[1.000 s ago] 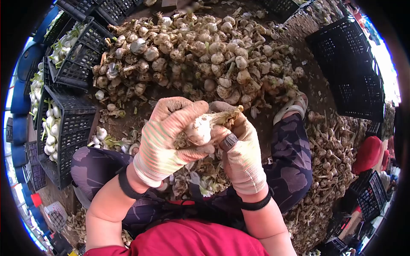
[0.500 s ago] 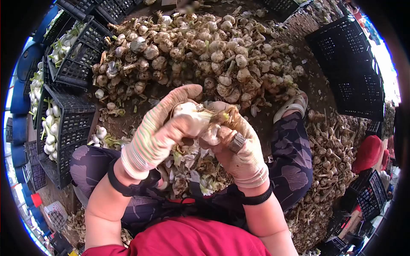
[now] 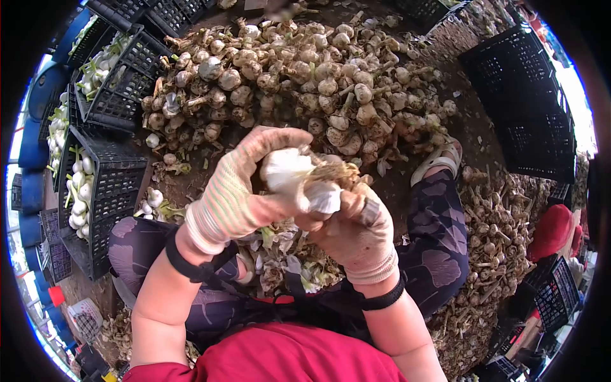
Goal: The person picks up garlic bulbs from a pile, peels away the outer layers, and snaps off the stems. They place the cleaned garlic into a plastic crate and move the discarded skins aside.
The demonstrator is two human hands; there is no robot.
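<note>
Floor (image 3: 202,167) is dark brown, seen from above through the worn camera I am monitoring. Straight ahead, a broad heap of soil-stained garlic bulbs (image 3: 356,95) covers much of it; a second heap (image 3: 490,242) lies on the right, past one leg of the leaf-patterned trousers (image 3: 439,261). Left side: black perforated crates (image 3: 121,184) hold white bulbs (image 3: 80,197) with green stems; blue barrels (image 3: 32,149) stand beyond. Right side: a large black crate (image 3: 525,108) and, lower in view, a rounded red object (image 3: 550,230) I cannot identify. A loose pile of peelings (image 3: 277,254) lies between the legs.

Both hands are gloved and raised above the peelings. The pale garlic bulb (image 3: 285,169) sits in the left hand (image 3: 229,197), between the curled fingers (image 3: 280,135) above and the thumb (image 3: 270,209) below; I log it as held. Its ragged brown husk (image 3: 334,170) extends toward the right hand (image 3: 356,242), whose fingers are drawn in narrow on that husk. A white papery piece (image 3: 323,196) lies just beside the right thumb; whether it is pinched, I cannot tell.
</note>
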